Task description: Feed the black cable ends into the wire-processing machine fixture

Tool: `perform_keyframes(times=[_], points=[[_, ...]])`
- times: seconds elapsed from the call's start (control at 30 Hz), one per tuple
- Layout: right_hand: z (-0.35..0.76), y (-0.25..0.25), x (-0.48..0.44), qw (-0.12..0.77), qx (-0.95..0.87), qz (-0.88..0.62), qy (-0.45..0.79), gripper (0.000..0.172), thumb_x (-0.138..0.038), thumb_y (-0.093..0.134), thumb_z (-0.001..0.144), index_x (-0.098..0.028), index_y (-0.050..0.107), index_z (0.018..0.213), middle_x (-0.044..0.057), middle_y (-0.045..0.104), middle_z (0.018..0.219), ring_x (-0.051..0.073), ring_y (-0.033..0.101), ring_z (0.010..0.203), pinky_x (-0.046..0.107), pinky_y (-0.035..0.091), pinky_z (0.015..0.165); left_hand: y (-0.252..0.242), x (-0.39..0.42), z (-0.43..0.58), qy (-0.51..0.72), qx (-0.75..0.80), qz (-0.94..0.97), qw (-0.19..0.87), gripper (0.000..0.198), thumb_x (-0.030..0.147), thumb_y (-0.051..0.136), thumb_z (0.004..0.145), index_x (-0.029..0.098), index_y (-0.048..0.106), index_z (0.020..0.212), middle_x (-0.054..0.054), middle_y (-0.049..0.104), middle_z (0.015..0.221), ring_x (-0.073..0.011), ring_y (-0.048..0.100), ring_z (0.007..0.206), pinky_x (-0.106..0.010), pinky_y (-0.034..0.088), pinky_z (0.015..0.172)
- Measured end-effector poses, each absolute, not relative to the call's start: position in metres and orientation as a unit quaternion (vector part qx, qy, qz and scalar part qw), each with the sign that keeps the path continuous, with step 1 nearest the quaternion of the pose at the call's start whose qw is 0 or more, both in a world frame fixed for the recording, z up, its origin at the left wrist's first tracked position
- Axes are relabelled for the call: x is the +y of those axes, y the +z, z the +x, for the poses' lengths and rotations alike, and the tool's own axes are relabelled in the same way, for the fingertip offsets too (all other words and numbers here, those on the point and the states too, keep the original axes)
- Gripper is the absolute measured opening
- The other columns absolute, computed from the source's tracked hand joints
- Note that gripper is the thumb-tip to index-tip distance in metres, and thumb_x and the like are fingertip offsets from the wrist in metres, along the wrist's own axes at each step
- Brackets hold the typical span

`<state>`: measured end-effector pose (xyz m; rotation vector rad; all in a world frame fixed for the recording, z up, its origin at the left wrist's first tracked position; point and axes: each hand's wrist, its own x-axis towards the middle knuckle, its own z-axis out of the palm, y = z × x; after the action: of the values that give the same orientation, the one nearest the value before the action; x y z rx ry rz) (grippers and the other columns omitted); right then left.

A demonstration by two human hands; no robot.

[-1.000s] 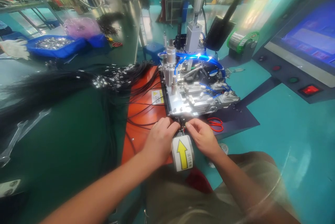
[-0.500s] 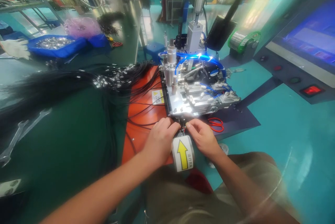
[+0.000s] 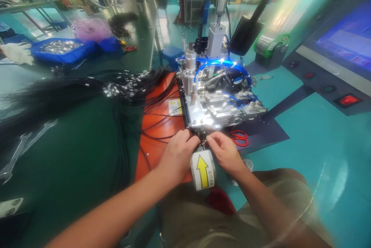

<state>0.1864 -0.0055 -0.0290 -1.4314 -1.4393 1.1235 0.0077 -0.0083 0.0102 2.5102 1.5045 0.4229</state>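
Observation:
My left hand (image 3: 176, 156) and my right hand (image 3: 224, 151) meet at the front edge of a small metal machine (image 3: 216, 107) with blue air hoses. Both hands are closed in a pinch, fingertips almost touching, around something small at the machine's front slot; I cannot make out what it is. Just below the fingertips sits a white cylinder with a yellow arrow label (image 3: 203, 170). An orange plate (image 3: 158, 130) lies under my left hand, with thin black cables (image 3: 136, 87) trailing across it from a big bundle at the left.
Red-handled scissors (image 3: 240, 138) lie right of my right hand. Wrenches (image 3: 20, 147) rest on the green mat at left. A blue tray of metal parts (image 3: 59, 49) and a white glove (image 3: 17, 53) are far left. A control panel with a red switch (image 3: 346, 100) stands right.

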Motion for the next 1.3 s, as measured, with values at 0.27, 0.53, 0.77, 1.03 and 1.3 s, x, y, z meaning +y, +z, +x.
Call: perform_keyframes(times=[0.27, 0.53, 0.77, 1.03, 1.3], points=[[0.185, -0.029, -0.006, 0.399, -0.565, -0.571, 0.441, 0.031, -0.046, 0.052, 0.092, -0.019, 0.058, 0.079, 0.002, 0.060, 0.073, 0.017, 0.055, 0.068, 0.029, 0.046, 0.064, 0.009, -0.008, 0.006, 0.144, 0.505, 0.845, 0.097, 0.025, 0.007, 0.048, 0.090, 0.021, 0.067, 0.099, -0.005, 0.053, 0.090, -0.0209, 0.050, 0.085, -0.031, 0.043, 0.071], [0.185, -0.030, -0.007, 0.398, -0.576, -0.573, 0.426, 0.031, -0.046, 0.051, 0.092, -0.020, 0.059, 0.079, 0.003, 0.063, 0.075, 0.019, 0.058, 0.071, 0.029, 0.047, 0.066, 0.017, -0.007, 0.008, 0.089, 0.496, 0.861, 0.066, 0.024, 0.008, 0.048, 0.091, 0.021, 0.067, 0.098, -0.006, 0.056, 0.090, -0.0224, 0.050, 0.085, -0.034, 0.042, 0.073], [0.186, -0.035, -0.005, 0.398, -0.572, -0.572, 0.433, 0.031, -0.046, 0.052, 0.091, -0.019, 0.060, 0.079, 0.003, 0.063, 0.074, 0.018, 0.057, 0.070, 0.029, 0.047, 0.066, 0.025, -0.010, 0.009, 0.049, 0.481, 0.875, 0.033, 0.020, 0.009, 0.049, 0.089, 0.021, 0.064, 0.094, -0.006, 0.056, 0.088, -0.0244, 0.051, 0.082, -0.036, 0.037, 0.069], [0.184, -0.035, -0.006, 0.408, -0.563, -0.569, 0.440, 0.032, -0.047, 0.054, 0.091, -0.019, 0.060, 0.077, 0.002, 0.061, 0.072, 0.017, 0.054, 0.066, 0.028, 0.045, 0.063, 0.030, -0.011, 0.011, 0.038, 0.483, 0.874, 0.041, 0.014, 0.010, 0.054, 0.087, 0.019, 0.064, 0.091, -0.006, 0.057, 0.088, -0.0239, 0.053, 0.083, -0.036, 0.038, 0.068], [0.190, -0.025, -0.014, 0.400, -0.522, -0.575, 0.486, 0.037, -0.051, 0.055, 0.090, -0.017, 0.065, 0.079, -0.002, 0.053, 0.062, 0.013, 0.045, 0.057, 0.025, 0.036, 0.052, 0.020, -0.009, 0.005, 0.074, 0.468, 0.879, 0.051, 0.023, 0.009, 0.049, 0.092, 0.019, 0.068, 0.099, -0.006, 0.058, 0.087, -0.0216, 0.052, 0.084, -0.034, 0.043, 0.074]])
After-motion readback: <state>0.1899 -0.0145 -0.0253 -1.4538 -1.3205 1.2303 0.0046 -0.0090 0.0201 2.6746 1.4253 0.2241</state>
